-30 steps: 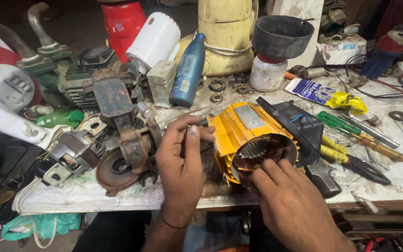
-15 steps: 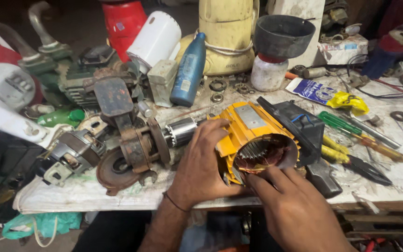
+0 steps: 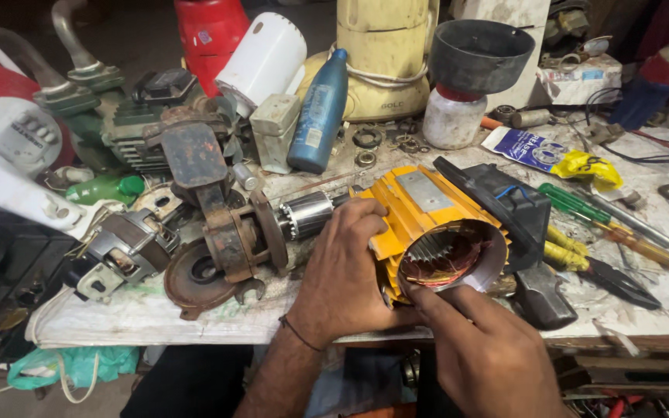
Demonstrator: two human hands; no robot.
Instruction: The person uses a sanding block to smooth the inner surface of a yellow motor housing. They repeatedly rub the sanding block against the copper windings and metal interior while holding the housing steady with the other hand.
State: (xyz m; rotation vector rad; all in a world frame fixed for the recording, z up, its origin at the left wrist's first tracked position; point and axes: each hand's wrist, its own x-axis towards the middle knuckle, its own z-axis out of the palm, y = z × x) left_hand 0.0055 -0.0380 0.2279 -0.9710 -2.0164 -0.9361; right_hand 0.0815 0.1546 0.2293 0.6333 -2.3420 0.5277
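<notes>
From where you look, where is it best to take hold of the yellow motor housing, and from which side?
Probably grip the yellow motor housing across its ribbed outer body, coming from its left and from above, as the left hand does now. The fins give a firm hold. Its open end faces the person and shows copper windings, so fingers are best kept on the rim, where the right hand touches.

A stained white workbench (image 3: 156,313) carries a yellow motor housing (image 3: 420,213), screwdrivers (image 3: 605,217) and a blue bottle (image 3: 319,112).
</notes>
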